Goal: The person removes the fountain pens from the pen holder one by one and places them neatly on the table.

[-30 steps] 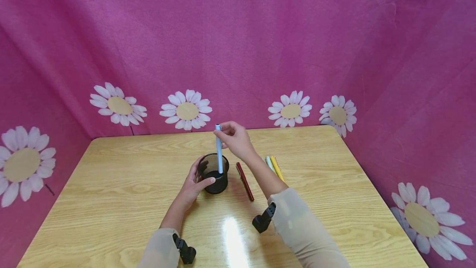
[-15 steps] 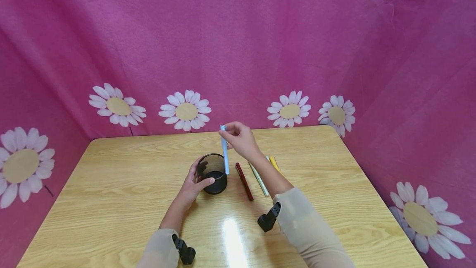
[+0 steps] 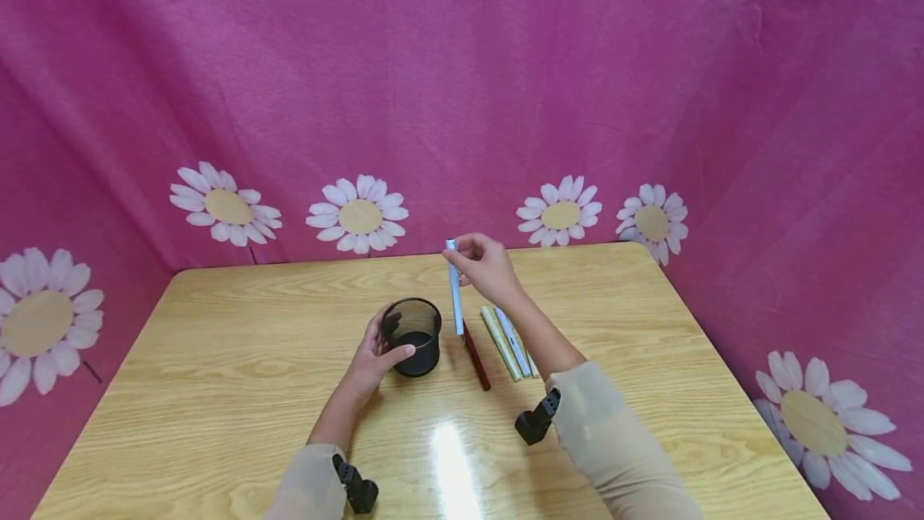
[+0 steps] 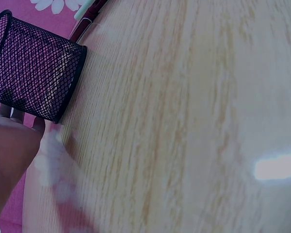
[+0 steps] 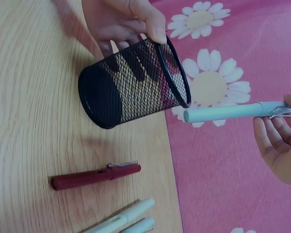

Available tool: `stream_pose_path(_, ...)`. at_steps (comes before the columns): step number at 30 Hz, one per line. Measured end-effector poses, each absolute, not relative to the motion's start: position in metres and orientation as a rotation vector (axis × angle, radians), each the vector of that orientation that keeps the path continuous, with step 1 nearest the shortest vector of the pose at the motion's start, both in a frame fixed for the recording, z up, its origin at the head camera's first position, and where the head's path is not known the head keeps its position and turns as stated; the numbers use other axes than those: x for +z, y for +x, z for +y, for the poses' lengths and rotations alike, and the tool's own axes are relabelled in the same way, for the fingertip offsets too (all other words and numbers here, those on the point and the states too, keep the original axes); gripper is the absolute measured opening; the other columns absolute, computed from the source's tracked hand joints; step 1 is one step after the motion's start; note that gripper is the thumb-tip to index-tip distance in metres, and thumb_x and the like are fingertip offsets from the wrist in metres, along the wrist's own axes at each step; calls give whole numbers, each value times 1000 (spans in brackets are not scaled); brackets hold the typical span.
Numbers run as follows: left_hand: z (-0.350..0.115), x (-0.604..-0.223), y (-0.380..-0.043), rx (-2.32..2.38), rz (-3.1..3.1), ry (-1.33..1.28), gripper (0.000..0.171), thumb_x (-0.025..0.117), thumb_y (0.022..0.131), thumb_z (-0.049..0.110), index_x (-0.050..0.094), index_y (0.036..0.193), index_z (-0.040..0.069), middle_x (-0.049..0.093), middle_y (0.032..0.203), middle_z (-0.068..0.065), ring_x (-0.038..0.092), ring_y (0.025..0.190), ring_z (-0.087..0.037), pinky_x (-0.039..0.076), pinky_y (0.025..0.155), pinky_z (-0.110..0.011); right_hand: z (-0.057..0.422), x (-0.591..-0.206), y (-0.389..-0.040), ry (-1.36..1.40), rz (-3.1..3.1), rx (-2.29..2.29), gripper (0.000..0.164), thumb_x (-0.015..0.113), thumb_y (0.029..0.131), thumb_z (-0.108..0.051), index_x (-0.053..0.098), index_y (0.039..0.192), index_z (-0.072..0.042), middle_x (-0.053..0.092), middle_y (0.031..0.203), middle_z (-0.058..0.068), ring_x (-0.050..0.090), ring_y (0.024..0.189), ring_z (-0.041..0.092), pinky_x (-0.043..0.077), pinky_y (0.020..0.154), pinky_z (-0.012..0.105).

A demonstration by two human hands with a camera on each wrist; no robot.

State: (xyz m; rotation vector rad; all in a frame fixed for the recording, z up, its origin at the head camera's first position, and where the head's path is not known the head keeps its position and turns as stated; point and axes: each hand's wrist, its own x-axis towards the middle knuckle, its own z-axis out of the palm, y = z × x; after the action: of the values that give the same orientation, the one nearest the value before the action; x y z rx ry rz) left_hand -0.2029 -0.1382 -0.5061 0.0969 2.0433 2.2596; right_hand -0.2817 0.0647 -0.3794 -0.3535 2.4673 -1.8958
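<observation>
A black mesh pen cup (image 3: 427, 358) stands upright on the table. My left hand (image 3: 370, 361) holds it from the left, thumb at the near rim and fingers round the far side. Above the table, to the right of the cup, my right hand (image 3: 489, 267) pinches a light blue pen (image 3: 456, 299) near its clip end. This pen hangs nearly upright, apart from the cup; in the right wrist view its lower tip (image 5: 186, 116) is close to the rim. No pen shows inside the mesh in the right wrist view.
A dark red pen (image 3: 476, 361) lies right of the cup. Farther right lie a pale green pen (image 3: 500, 343), a blue pen (image 3: 511, 341) and another partly hidden by the right forearm. A pink flowered cloth (image 3: 462, 103) hangs behind the wooden table (image 3: 216, 392).
My right hand has carried the light blue pen rightward, from over the cup's opening to beside it. The right forearm shifted too, uncovering more of the lying pens. The left hand stays on the cup.
</observation>
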Motion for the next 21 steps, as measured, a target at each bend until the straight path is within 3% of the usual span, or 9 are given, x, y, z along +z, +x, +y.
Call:
stream_pose_path(8, -139, -508, -204, 2269, 2030, 108, 78, 65, 82, 3, 23, 146, 16, 27, 151, -14, 16, 144, -27, 7, 119, -47, 82, -381, -283, -304, 2424, -1921, 27, 66, 87, -17, 61, 105, 2, 57, 76, -2, 57, 63, 10, 58, 68, 44)
stream_pose_path(21, -139, -507, -203, 2255, 2030, 59, 78, 66, 82, 5, 24, 146, 19, 27, 152, -11, 15, 145, -26, 7, 119, -46, 109, -388, -284, -244, 2442, -1873, 29, 65, 88, -20, 60, 107, 1, 56, 74, -2, 57, 64, 7, 58, 64, 35)
